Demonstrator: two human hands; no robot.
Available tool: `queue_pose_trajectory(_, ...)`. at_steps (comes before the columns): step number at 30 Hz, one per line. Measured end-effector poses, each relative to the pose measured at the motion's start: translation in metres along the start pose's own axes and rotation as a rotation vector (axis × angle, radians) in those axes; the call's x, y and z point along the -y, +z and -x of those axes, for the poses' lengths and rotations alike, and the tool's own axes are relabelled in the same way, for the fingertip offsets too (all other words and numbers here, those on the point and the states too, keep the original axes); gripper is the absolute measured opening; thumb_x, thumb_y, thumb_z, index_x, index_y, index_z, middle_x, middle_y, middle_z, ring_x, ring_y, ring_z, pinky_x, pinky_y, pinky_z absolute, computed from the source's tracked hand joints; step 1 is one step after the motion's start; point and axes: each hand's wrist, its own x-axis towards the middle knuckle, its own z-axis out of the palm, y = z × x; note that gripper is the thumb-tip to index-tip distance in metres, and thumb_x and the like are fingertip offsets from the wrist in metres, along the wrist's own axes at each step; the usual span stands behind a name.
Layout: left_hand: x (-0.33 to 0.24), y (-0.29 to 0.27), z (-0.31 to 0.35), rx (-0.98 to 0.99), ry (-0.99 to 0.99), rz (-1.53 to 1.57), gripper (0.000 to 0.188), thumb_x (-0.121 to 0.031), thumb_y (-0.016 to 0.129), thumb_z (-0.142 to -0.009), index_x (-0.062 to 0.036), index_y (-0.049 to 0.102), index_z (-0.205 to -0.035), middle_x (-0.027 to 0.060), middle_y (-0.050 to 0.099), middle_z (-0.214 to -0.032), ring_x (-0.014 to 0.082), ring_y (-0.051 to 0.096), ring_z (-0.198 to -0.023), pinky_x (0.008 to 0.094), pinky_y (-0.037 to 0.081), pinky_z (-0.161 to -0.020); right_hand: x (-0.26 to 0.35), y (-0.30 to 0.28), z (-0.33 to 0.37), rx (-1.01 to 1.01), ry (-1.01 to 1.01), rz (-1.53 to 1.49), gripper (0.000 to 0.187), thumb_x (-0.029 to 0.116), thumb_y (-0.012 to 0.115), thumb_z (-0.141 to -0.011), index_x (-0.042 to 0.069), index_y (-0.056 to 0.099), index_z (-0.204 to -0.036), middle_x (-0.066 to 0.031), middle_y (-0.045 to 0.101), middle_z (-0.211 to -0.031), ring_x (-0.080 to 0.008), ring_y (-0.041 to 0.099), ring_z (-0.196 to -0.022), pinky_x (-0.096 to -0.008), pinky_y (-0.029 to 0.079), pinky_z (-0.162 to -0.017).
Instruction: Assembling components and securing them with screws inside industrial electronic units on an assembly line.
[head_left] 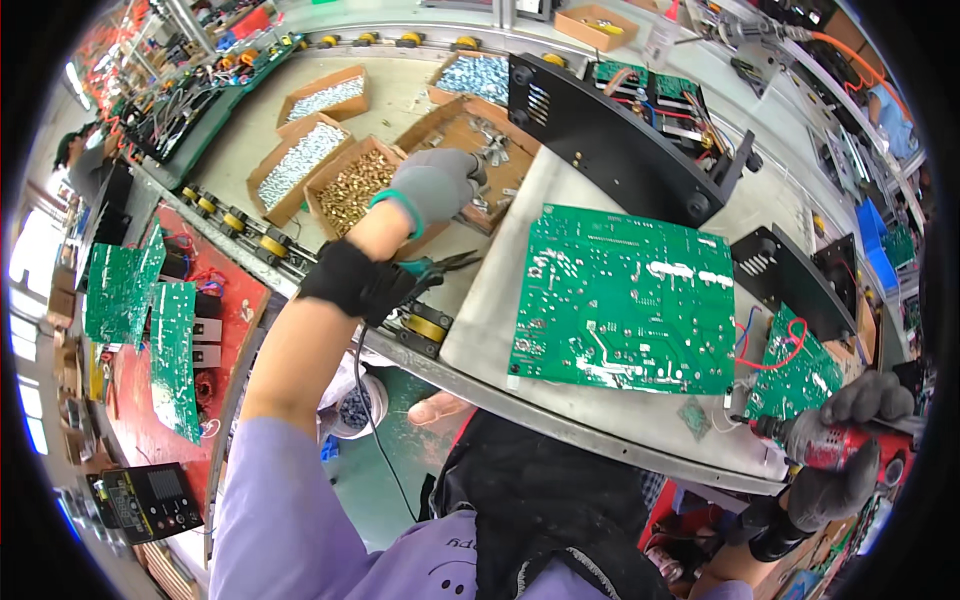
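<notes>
My left hand [437,185], in a grey glove with a teal cuff, reaches over a cardboard box [432,128] of small silver metal pieces [490,142]. Its fingers are curled closed, and whatever they may hold is hidden. Under my wrist lie teal-handled pliers [440,268]. At the far right, my right hand [840,485], in a dark glove, is wrapped round a red power screwdriver [822,440]. The tool's tip points left, beside a smaller green circuit board [795,370]. A large green circuit board [625,300] lies between my hands, soldered side up.
Cardboard boxes hold brass fasteners [350,188] and silver fasteners [302,160]. A black metal panel [610,135] stands behind the large board. Rollers [272,244] line the bench's left edge. A red table [240,320] with more circuit boards [175,360] stands left.
</notes>
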Motion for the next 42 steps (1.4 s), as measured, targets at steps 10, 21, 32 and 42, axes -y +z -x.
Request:
queue_pose_trajectory(10,-0.036,0.022,-0.018,0.071,0.201,-0.146,0.021,-0.016,0.056,-0.08,-0.0083,0.071,-0.093,0.0172,0.07,-0.09,0.0349,0.068,-0.091,0.0448,0.052,-0.08,0.005,0.011,0.0,-0.046,-0.039,0.027,0.05,0.031,0.073,-0.079,0.002,0.04,-0.102,-0.0074,0.036,-0.084,-0.0176,0.04,-0.074,-0.0289,0.035,-0.065)
queue_pose_trajectory(21,-0.047,0.056,-0.006,0.291,0.356,-0.059,0.033,-0.028,0.068,-0.078,-0.0076,0.068,-0.103,0.0172,0.067,-0.107,0.036,0.064,-0.102,0.0465,0.052,-0.085,-0.026,0.059,-0.003,0.073,0.028,-0.125,0.045,0.028,0.074,-0.078,0.005,0.042,-0.099,-0.0072,0.041,-0.082,-0.0169,0.046,-0.07,-0.0259,0.04,-0.058)
queue_pose_trajectory(32,-0.06,0.062,0.003,0.109,0.251,0.116,0.016,-0.019,0.069,-0.079,-0.0136,0.071,-0.095,0.0062,0.068,-0.087,0.0287,0.066,-0.081,0.0413,0.052,-0.07,-0.026,0.049,-0.004,0.042,-0.023,-0.225,0.045,0.024,0.073,-0.078,0.009,0.034,-0.095,-0.0061,0.037,-0.08,-0.0166,0.041,-0.068,-0.0269,0.036,-0.061)
queue_pose_trajectory(42,-0.124,0.039,0.063,0.542,-0.012,1.639,0.033,-0.033,0.063,-0.095,-0.0008,0.059,-0.099,-0.0011,0.05,-0.073,0.007,0.043,-0.058,0.0211,0.037,-0.053,-0.041,0.088,-0.011,-0.119,-0.245,-0.358,0.042,0.03,0.072,-0.079,0.009,0.044,-0.102,-0.0046,0.04,-0.085,-0.0159,0.042,-0.071,-0.0281,0.039,-0.063)
